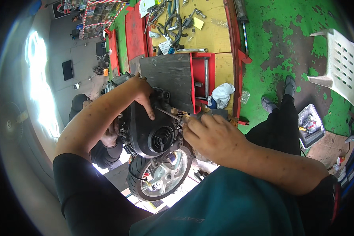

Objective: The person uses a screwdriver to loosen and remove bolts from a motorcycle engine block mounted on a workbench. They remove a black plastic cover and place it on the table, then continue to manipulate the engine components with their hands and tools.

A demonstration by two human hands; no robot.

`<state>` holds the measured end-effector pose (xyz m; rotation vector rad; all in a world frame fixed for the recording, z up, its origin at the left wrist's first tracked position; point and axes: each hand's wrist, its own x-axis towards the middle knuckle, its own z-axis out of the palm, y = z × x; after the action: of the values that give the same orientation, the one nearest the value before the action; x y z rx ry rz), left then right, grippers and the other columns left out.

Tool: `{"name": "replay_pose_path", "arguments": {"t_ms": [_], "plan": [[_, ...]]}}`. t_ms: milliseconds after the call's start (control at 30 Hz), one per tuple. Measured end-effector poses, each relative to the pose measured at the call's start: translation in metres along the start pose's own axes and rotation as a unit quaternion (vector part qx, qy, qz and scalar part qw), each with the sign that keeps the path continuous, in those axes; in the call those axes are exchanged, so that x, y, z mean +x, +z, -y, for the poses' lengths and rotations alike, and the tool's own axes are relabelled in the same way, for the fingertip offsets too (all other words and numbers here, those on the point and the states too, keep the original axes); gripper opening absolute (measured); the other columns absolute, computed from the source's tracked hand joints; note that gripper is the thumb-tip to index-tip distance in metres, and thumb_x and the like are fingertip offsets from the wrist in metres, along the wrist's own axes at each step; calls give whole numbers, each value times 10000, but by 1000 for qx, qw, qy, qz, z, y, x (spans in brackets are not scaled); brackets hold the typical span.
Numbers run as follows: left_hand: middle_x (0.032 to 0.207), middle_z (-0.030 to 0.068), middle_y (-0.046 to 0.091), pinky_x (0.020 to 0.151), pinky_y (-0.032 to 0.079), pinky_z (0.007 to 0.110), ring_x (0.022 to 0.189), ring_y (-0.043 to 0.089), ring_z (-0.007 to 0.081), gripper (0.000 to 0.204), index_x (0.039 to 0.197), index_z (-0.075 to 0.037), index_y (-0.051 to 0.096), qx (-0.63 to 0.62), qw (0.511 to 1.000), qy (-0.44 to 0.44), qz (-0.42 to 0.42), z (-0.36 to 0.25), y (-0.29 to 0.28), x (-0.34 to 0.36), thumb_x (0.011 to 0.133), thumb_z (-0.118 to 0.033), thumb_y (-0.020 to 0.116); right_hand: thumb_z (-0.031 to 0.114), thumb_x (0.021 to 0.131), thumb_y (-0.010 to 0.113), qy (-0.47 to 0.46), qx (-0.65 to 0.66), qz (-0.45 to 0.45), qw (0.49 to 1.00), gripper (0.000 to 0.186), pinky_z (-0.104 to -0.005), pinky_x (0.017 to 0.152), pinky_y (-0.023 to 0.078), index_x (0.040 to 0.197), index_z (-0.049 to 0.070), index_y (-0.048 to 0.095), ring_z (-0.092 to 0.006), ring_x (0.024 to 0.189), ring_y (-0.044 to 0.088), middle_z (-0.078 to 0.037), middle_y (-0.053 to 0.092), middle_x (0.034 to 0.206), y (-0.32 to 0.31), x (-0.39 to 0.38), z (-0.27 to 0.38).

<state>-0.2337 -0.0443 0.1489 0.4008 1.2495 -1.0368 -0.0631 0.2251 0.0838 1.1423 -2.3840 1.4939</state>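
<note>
A black engine cover (pixel 145 131) with a round slotted vent sits above a wheel (pixel 177 177) with silver spokes. My left hand (pixel 141 92) rests over the cover's upper part, fingers curled over it and thumb pointing down its face. My right hand (pixel 202 133) is closed at the right end of a thin metal rod tool (pixel 167 113), just right of the cover; its fingertips are partly hidden. Behind my left forearm, another person's hand (pixel 109 137) is at the cover's left side.
A yellow bench (pixel 212 27) with scattered tools stands ahead, with a dark board (pixel 165 70) and white rag (pixel 222 94). To the right are legs in dark trousers (pixel 273 126), a white plastic chair (pixel 334 63) and a tray of small items (pixel 316 133). The other person's dark sleeve (pixel 106 155) is left.
</note>
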Motion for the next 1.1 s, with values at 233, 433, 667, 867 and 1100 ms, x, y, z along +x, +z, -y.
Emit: {"name": "replay_pose_path", "arguments": {"t_ms": [233, 433, 667, 867, 1100], "plan": [[1351, 152, 665, 1197, 177, 601, 1401, 481, 372, 1291, 1359, -88, 666, 29, 996, -39, 73, -7, -5, 9, 500, -1045, 558, 131, 860, 625, 15, -4, -9, 1000, 335, -343, 809, 552, 1164, -4, 663, -219, 914, 615, -75, 607, 989, -4, 5, -3], [1282, 148, 696, 1177, 224, 583, 1358, 514, 375, 1198, 1247, -65, 734, 34, 998, -36, 41, -9, 0, 7, 532, -1014, 579, 132, 836, 644, 16, -17, 0, 1000, 324, -283, 664, 568, 1110, -38, 672, -189, 842, 642, -88, 622, 927, 5, 2, -1], [1240, 188, 704, 1132, 316, 579, 1321, 537, 403, 1141, 1169, -28, 756, 2, 1000, -28, 7, -8, 3, 8, 548, -975, 618, 185, 893, 701, 129, 73, 23, 989, 367, -353, 577, 567, 1188, -28, 655, -231, 657, 649, -97, 619, 818, 14, -5, 10], [1216, 201, 713, 1128, 366, 538, 1273, 577, 412, 1154, 1168, -2, 744, 3, 1000, -22, -21, -6, 9, 7, 551, -969, 630, 216, 881, 715, 411, 408, 70, 812, 343, -513, 670, 573, 1099, -36, 630, -492, 764, 661, -196, 658, 892, 9, 12, -2], [1202, 228, 711, 1118, 395, 484, 1250, 602, 404, 1147, 1186, 3, 735, -8, 1000, 5, 28, -2, 2, 1, 516, -927, 705, 127, 831, 673, 53, 10, 38, 998, 245, -384, 608, 590, 1031, -12, 648, -295, 766, 686, -136, 624, 837, -2, 7, 8]]}}
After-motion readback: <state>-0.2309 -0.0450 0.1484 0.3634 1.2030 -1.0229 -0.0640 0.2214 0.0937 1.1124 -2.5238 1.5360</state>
